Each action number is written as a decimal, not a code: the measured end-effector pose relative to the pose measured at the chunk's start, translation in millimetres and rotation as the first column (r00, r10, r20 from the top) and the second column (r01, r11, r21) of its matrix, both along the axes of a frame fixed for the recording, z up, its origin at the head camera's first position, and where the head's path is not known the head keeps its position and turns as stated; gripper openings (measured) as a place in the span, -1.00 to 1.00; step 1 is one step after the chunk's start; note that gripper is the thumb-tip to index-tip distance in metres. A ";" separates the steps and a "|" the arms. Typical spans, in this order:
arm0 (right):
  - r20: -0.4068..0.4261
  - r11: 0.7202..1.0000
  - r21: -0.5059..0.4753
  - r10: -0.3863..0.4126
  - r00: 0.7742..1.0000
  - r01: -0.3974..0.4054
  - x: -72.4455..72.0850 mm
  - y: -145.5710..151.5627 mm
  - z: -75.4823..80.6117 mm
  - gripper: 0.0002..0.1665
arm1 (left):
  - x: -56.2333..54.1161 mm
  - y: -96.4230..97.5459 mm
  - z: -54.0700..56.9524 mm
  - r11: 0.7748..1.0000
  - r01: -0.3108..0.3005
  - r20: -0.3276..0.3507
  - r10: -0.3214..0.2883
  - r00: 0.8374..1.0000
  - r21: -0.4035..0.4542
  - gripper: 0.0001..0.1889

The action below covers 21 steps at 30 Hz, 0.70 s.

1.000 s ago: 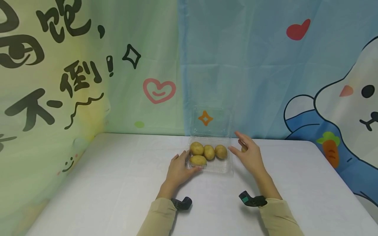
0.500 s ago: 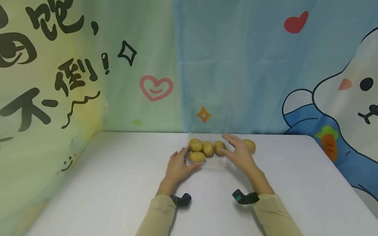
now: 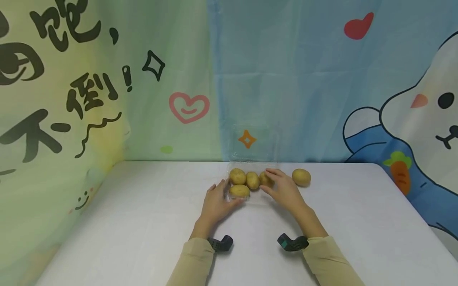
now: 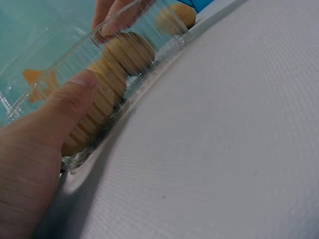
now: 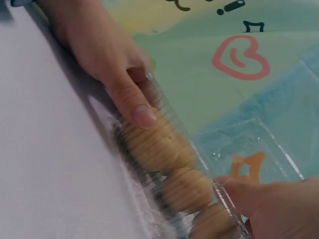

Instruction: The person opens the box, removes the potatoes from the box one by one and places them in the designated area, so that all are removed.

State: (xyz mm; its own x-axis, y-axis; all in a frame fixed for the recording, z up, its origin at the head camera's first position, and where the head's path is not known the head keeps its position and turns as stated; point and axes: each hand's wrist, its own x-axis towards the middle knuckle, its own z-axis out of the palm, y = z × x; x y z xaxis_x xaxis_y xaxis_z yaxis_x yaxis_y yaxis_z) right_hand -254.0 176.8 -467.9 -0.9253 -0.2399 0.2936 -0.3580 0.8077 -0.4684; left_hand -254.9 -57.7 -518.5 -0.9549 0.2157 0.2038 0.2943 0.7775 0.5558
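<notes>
A clear plastic box [image 3: 260,200] stands near the table's far edge, its lid [image 3: 259,147] raised against the backdrop. Several potatoes [image 3: 239,191] lie inside. My left hand [image 3: 216,204] grips the box's left front corner, thumb on the front wall in the left wrist view. My right hand [image 3: 284,190] reaches over the right side, thumb and fingers around the rightmost potato [image 3: 264,180]; the left wrist view shows its fingertips [image 4: 112,27] at that potato. Another potato [image 3: 301,177] lies on the table, right of the box.
A white cloth [image 3: 143,222] covers the table. Behind it hangs a printed backdrop [image 3: 304,99]. Each wrist wears a dark camera mount, one on the left [image 3: 222,243] and one on the right [image 3: 292,242].
My right hand has set a potato down on the table right of the box, then moved left to the rightmost potato inside. My left hand stays at the box.
</notes>
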 end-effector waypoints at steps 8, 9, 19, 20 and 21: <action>0.013 0.996 0.092 -0.022 1.000 0.021 -1.0 -4.1 1.8 -0.29 | -2.6 0.1 1.3 1.000 0.004 -0.026 -0.004 1.000 -0.005 -0.01; 0.010 0.995 0.100 -0.026 1.000 0.025 -1.1 -4.6 2.5 -0.29 | -2.9 0.0 1.5 1.000 0.003 -0.027 -0.003 1.000 -0.009 -0.01; 0.023 0.980 0.193 -0.054 0.998 0.048 -3.2 -9.0 6.4 -0.30 | -1.7 -0.3 2.2 1.000 -0.001 -0.001 0.001 1.000 -0.008 -0.01; 0.024 0.979 0.199 -0.055 0.998 0.049 -3.4 -9.2 6.5 -0.30 | -1.6 -0.2 1.6 1.000 -0.002 0.000 0.002 1.000 -0.011 -0.01; 0.024 0.977 0.207 -0.056 0.998 0.050 -3.4 -9.3 6.7 -0.30 | -1.6 0.0 1.2 1.000 -0.003 0.004 0.003 1.000 -0.014 -0.01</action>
